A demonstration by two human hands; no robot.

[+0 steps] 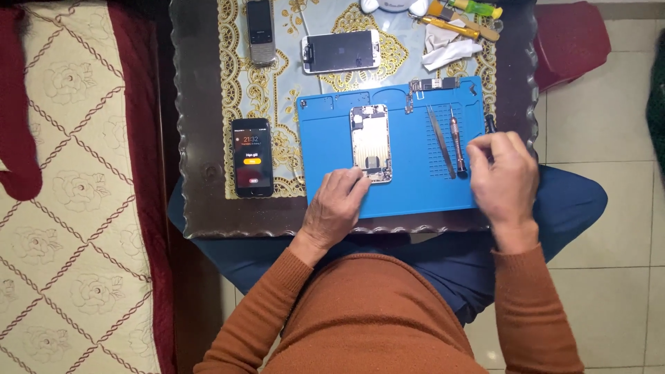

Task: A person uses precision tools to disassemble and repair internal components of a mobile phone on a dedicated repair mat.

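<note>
An opened phone body [371, 141] lies face-down shell up on a blue work mat [332, 125], its insides showing. My left hand [335, 206] rests on the mat with its fingertips touching the phone's lower left corner. My right hand [503, 176] hovers at the mat's right edge, fingers curled with thumb and forefinger pinched; whether it holds something tiny I cannot tell. Tweezers [439, 139] and a small screwdriver [457, 141] lie just left of it. A circuit board [433, 85] sits at the mat's top edge.
A dark glass table [197, 138] with a lace cloth carries a lit phone [251, 156], a detached white screen [340, 51], an old keypad phone [261, 31], tools and a cloth [450, 50] at the far side. A patterned bed lies left, a red stool [571, 41] far right.
</note>
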